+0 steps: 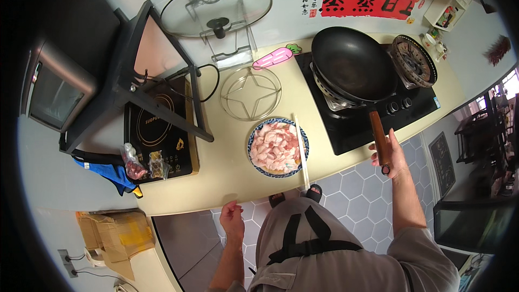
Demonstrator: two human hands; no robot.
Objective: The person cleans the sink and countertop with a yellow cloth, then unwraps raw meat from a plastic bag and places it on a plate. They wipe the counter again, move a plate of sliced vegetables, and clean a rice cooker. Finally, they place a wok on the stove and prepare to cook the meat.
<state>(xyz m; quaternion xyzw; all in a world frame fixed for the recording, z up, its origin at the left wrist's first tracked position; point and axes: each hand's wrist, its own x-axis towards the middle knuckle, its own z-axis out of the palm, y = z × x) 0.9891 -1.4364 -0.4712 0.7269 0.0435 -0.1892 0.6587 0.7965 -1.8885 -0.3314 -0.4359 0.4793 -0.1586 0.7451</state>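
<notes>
My right hand (392,155) is under the brown wooden handle (379,136) of a black wok (352,65), with fingers curled up on its left side and the thumb on its right. The wok sits on the left burner of a black gas hob, and its inside looks bare. My left hand (232,218) hangs just off the counter's front edge, fingers loosely curled, with nothing visible in it. Between the hands stands a blue-patterned bowl (250,155) heaped with sliced raw meat (275,146). Pale chopsticks (302,152) lie across its right rim.
A round wire rack (251,94) lies behind the bowl. At the back, a glass lid (217,8) leans in a wire stand. A black frame (162,115) straddles an induction cooker (160,129) bearing small plastic packets (158,165). A second burner (413,61) is right of the wok.
</notes>
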